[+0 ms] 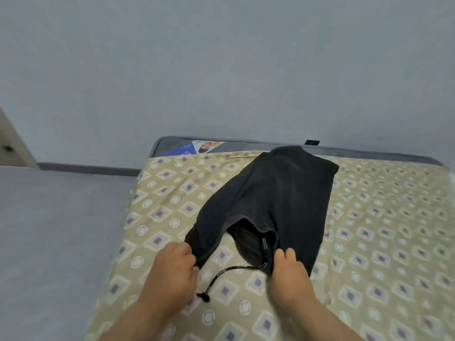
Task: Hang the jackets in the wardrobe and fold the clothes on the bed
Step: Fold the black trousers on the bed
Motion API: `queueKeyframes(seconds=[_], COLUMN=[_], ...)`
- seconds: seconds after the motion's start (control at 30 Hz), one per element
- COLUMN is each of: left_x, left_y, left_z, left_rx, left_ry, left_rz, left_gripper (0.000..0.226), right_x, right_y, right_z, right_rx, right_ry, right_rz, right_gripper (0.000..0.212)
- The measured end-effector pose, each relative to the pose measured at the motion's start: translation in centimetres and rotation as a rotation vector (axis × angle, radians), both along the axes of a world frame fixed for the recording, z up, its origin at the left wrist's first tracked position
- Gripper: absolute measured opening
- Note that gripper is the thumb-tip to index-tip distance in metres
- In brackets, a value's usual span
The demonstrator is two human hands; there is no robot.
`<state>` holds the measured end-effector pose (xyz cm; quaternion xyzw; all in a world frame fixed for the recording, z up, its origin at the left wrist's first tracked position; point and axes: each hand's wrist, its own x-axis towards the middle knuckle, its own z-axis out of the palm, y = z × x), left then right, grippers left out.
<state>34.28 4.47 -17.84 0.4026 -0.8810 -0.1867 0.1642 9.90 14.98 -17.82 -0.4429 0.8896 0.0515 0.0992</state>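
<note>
A pair of black shorts (275, 193) lies on the bed (369, 242), legs pointing to the far edge and the waistband open toward me. My left hand (176, 269) grips the left end of the waistband. My right hand (289, 274) pinches the right end of it. A black drawstring (229, 271) with a knotted tip trails from the waistband across the sheet between my hands.
The bed carries a beige sheet with a diamond pattern over a grey mattress (172, 143), whose printed label shows at the far corner. A grey floor (56, 230) lies to the left, a pale wall (221, 70) behind, and a cream furniture edge (14, 143) at far left.
</note>
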Motion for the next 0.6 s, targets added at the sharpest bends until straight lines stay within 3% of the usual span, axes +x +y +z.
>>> queueKeyframes(seconds=[0.1,0.2,0.4,0.47,0.6], left_x=[3.2,6.4,12.2,13.5,14.9], left_y=[4.3,8.6,14.1,15.8,20.0], left_z=[0.7,2.0,4.4,5.3,6.2], left_rx=[0.180,0.383,0.639,0.710,0.910], left_ry=[0.029,0.171,0.752,0.973,1.520], left_rz=[0.103,0.278,0.823,0.906,0.964], left_gripper=[0.014,0.014,0.028,0.021,0.026], right_x=[3.2,5.6,7.9,8.2,7.7], right_y=[4.4,8.5,14.6,16.3,18.1], right_z=[0.5,1.7,4.8,5.9,6.8], right_rx=[0.075,0.166,0.311,0.214,-0.134], right_ry=[-0.050,-0.105,-0.262,-0.243,-0.029], right_rz=[0.064,0.158,0.326,0.345,0.331], right_gripper=[0.024,0.024,0.029,0.026,0.036])
